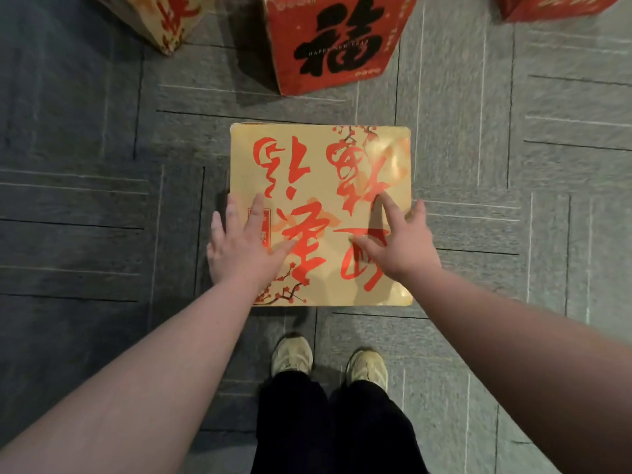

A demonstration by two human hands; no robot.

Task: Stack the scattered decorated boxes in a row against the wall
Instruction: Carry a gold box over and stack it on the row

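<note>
Reaching with spread fingers, left hand [241,248] and right hand [402,241] overlap gold box [318,165].

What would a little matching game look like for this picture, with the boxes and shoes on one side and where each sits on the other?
Things:
1. gold box
2. red box
3. shoes
4. left hand

Places:
A. bottom centre, on the carpet
B. top centre, black character
C. middle, under both hands
D. over the gold box's left edge

Pairs: 1-C, 2-B, 3-A, 4-D
</note>
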